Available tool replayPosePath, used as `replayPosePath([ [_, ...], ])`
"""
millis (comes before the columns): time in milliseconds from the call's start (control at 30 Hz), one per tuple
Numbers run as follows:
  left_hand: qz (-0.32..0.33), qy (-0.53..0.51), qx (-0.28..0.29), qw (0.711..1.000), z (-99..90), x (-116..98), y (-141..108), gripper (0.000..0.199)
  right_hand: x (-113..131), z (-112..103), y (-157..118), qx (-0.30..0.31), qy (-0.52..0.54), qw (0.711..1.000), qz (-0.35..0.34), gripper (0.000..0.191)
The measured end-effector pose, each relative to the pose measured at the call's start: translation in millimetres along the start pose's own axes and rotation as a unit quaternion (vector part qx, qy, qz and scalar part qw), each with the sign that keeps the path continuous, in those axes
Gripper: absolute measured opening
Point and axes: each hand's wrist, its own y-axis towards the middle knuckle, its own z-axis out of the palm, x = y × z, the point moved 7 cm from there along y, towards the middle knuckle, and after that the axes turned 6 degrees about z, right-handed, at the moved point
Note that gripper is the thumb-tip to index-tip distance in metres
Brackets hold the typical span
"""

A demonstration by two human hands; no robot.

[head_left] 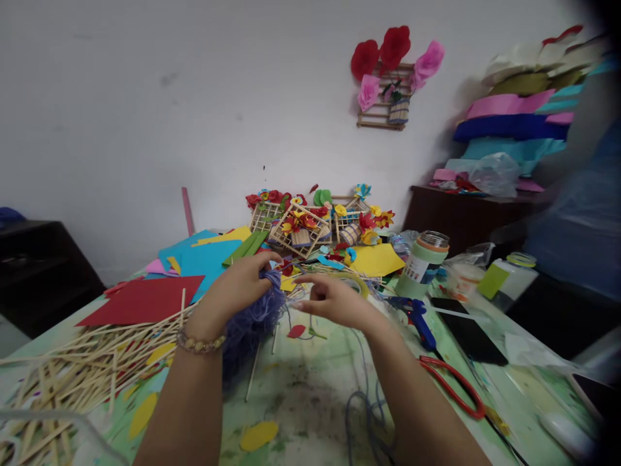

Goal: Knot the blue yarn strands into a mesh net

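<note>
Two hands, one bracelet, one purple yarn bundle. One blue glue gun, one red-handled scissors, one large red sheet. Two large red wall flowers, wooden sticks too many to count.

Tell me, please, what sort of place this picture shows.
Probably a handicraft workspace: a fluffy bundle of purple-blue yarn, a heap of thin pale wooden sticks and a blue plastic glue gun are all in view.
</note>
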Motion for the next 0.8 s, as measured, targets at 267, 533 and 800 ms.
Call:
replayPosePath([
  [267, 0.016, -0.067, 0.067, 0.995, 13.3, -0.8, -1.6, 0.039, -9.4, -10.8, 12.5, -0.176, -0.043, 0.984, 0.002, 0.013],
  [533, 0.010, -0.146, 0.154, 0.977, 19.1, 2.3, -9.1, 0.039, -15.0, -71.0, -9.2, -0.380, -0.059, 0.923, -0.009, 0.017],
  [800, -0.038, -0.194, 0.117, 0.973, 10.4, 20.2, -12.7, 0.040, -22.2, -96.2, -17.2, -0.411, -0.065, 0.909, 0.003, 0.016],
])
